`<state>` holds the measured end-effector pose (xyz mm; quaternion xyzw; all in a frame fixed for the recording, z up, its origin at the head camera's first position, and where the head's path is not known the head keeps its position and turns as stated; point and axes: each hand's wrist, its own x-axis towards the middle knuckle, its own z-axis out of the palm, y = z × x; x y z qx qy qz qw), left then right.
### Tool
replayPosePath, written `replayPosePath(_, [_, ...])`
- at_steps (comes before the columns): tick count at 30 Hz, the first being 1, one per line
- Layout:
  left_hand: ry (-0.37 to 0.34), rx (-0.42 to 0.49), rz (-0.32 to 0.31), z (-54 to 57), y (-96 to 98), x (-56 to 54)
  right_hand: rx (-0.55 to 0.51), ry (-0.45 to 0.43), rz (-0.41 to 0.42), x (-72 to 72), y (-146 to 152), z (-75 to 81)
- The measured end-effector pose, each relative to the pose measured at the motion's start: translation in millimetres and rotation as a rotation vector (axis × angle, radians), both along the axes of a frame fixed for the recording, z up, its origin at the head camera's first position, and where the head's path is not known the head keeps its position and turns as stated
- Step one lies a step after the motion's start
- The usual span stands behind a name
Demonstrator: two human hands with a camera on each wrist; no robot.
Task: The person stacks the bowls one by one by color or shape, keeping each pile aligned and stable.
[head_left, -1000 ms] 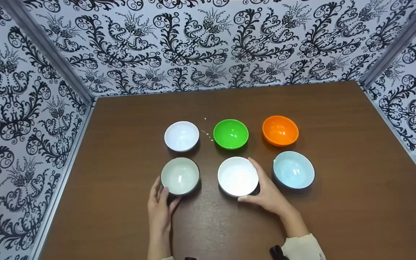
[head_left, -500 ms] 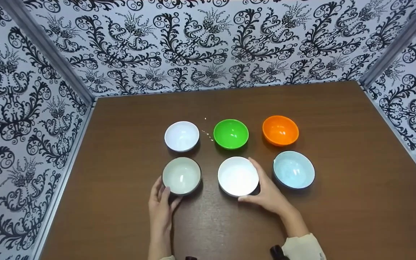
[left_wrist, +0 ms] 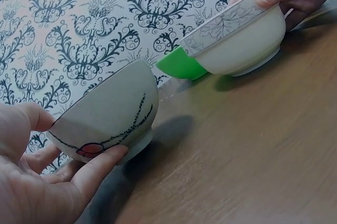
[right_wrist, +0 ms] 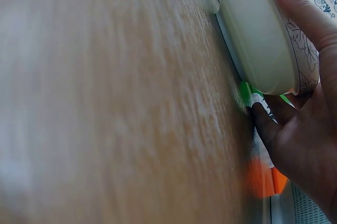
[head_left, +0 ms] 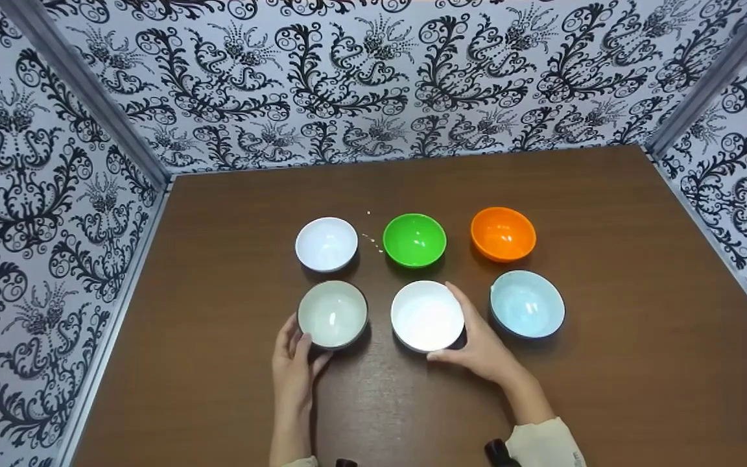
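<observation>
On the left of the front row, my left hand (head_left: 292,373) grips a pale grey-green bowl (head_left: 333,314), thumb at the rim and fingers under its side. In the left wrist view this bowl (left_wrist: 113,110) shows a dark branch line and a red patch, and it tilts close over the table. My right hand (head_left: 482,353) holds a white bowl (head_left: 426,316) by its right side, thumb at the near edge. A grey leaf pattern rings that white bowl (left_wrist: 237,39) in the left wrist view. A narrow gap separates the two bowls.
Behind stand a plain white bowl (head_left: 326,244), a green bowl (head_left: 414,240) and an orange bowl (head_left: 503,234). A light blue bowl (head_left: 527,305) sits right of my right hand. Small pale bits (head_left: 372,240) lie on the brown table (head_left: 639,324). Patterned walls (head_left: 373,78) enclose it.
My left hand has moved slightly to the right with the grey-green bowl, closer to the white bowl. The right hand and the other bowls have stayed put.
</observation>
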<state>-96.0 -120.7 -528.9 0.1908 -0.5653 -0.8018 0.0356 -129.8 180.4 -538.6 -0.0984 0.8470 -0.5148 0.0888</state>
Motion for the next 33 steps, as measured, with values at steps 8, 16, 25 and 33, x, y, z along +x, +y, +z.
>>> replayPosePath(8, [0.007, 0.018, -0.004, 11.9, 6.3, -0.3, 0.007, 0.000, -0.002, -0.2, 0, -1.2])
replayPosePath(16, [0.041, 0.018, -0.024, 27.1, 13.9, -1.1, -0.003, 0.020, 0.000, 0.1, 0, -1.2])
replayPosePath(25, [0.071, -0.004, -0.058, 39.6, 27.5, -4.2, -0.010, 0.009, -0.006, -0.1, 0, -1.8])
replayPosePath(33, [0.083, -0.011, -0.098, 47.9, 42.3, -4.5, -0.032, 0.002, -0.003, -0.5, 0, -1.4])
